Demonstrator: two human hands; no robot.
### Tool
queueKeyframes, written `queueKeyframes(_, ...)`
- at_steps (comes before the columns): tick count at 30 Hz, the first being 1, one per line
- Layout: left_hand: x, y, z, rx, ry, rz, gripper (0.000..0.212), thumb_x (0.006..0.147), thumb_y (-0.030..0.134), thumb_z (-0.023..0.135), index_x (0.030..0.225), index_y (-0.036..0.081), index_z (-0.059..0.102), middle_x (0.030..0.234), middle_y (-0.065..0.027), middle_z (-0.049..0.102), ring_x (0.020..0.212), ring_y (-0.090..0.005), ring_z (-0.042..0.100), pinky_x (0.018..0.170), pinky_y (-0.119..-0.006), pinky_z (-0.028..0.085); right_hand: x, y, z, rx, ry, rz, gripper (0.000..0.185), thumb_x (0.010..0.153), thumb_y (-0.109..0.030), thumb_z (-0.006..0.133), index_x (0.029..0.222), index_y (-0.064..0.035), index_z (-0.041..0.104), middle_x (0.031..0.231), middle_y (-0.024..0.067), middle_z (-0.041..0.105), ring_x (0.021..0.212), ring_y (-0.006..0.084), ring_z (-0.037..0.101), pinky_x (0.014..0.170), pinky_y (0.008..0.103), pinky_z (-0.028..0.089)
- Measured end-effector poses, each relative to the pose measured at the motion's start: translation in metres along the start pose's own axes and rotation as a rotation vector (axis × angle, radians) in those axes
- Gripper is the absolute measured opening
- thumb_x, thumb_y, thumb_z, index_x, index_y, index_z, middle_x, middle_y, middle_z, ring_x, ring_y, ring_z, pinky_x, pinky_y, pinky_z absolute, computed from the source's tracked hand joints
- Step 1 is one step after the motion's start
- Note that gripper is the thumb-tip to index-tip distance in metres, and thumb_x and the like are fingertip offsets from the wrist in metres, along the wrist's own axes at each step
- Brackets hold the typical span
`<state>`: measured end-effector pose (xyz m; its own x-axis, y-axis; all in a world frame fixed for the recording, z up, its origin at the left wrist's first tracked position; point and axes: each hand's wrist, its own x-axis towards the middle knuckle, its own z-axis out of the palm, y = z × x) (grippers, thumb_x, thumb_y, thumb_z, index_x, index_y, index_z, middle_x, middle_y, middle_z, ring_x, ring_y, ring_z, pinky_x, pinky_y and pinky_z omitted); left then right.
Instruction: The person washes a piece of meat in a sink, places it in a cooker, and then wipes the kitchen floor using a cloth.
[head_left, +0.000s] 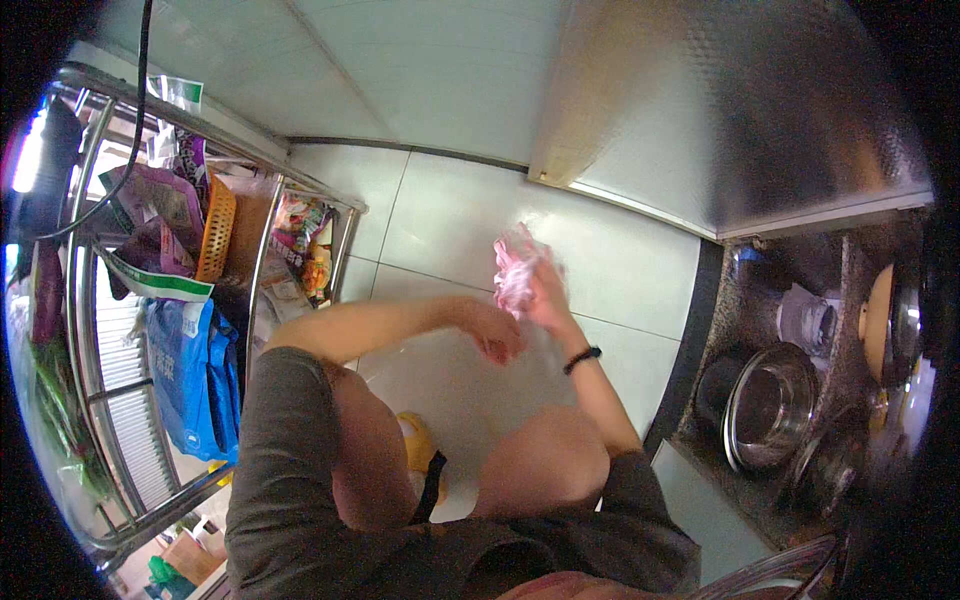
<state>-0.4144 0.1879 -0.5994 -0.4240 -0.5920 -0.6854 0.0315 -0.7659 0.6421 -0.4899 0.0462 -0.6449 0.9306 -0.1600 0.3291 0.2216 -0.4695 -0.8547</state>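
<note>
My right hand, with a black band at the wrist, holds a crumpled pink and white cloth over the pale floor tiles. Both the hand and the cloth are blurred. My left hand hangs beside the cloth, lower and to its left, with the fingers bent down. Nothing can be seen in it, though its palm is hidden. Below my hands are my bare knees and a piece of yellow footwear.
A metal rack on the left holds an orange plastic basket, food packets and a blue bag. Pale cabinet panels stand ahead. An open cupboard at right holds a steel basin and other cookware.
</note>
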Motion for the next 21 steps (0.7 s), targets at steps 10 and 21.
queueKeyframes(10,-0.109,-0.104,-0.058,-0.216,1.346,0.340,0.020,0.086,0.016,0.047,0.073,0.001,0.051,0.060,-0.0055,0.054,0.053,-0.0116,0.052,0.048,-0.025,0.044,-0.061,-0.030,0.072,-0.313,-0.507,0.018,0.037,0.082,-0.011,0.042,0.118,0.0003,0.042,0.119,0.0163,0.044,0.109,0.0284,0.043,0.095,0.0381,0.032)
queueKeyframes(21,-0.061,-0.260,0.114,-0.812,1.372,0.020,0.015,0.086,0.015,0.048,0.089,0.002,0.055,0.069,-0.0072,0.060,0.054,-0.0124,0.054,0.047,-0.026,0.044,0.060,0.009,0.118,-0.177,-0.210,0.281,0.039,0.082,-0.009,0.043,0.120,-0.0021,0.039,0.121,0.0183,0.041,0.114,0.0314,0.037,0.099,0.0382,0.027)
